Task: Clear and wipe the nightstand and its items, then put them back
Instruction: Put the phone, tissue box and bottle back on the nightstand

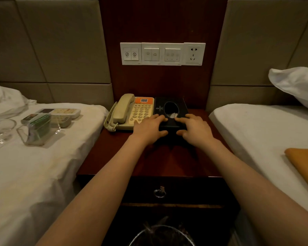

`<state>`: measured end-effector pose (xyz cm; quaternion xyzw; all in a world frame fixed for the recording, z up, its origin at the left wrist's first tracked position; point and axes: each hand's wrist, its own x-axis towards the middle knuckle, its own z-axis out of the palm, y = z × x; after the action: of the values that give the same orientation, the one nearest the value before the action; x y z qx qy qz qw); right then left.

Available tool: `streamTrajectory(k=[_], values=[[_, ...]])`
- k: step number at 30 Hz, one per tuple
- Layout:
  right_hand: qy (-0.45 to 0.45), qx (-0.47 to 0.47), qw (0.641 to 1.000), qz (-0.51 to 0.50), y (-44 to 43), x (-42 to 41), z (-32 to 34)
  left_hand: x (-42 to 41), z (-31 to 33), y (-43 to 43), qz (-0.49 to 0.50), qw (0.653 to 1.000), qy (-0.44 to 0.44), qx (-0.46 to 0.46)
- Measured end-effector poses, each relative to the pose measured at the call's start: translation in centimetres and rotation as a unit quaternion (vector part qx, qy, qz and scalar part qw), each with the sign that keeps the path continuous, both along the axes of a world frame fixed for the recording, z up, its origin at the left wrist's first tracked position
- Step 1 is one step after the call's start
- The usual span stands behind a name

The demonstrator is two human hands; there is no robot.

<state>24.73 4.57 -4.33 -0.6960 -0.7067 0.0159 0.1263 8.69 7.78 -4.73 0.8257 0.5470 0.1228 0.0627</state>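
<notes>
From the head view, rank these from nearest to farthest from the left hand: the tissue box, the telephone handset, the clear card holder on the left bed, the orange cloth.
1. Tissue box: under the left hand, touching it.
2. Telephone handset: just left of the hand, on the nightstand.
3. Clear card holder: farther left, on the left bed.
4. Orange cloth: far right, on the right bed.
</notes>
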Motion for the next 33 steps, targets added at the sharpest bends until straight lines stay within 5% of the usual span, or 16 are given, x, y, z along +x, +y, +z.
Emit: streamTrajectory(k=[5,18,24,33], values=[[-0.07,0.12,0.988,-0.063,1.6,-2.4,-1.7,0.7,-0.7,1.8,0.026,1.0,-0.007,0.0],[-0.143,0.116,0.979,-0.089,3.4,-3.3,-2.8,1.2,-0.9,2.7,0.045,0.998,0.01,-0.033],[-0.096,0.054,0.989,-0.098,1.8,-4.6,-1.5,-1.7,-0.5,0.4,0.059,0.997,0.022,-0.054],[0.014,0.064,0.996,0.058,-2.1,-11.2,0.6,-9.3,-1.1,-6.3,0.203,0.962,-0.163,-0.086]])
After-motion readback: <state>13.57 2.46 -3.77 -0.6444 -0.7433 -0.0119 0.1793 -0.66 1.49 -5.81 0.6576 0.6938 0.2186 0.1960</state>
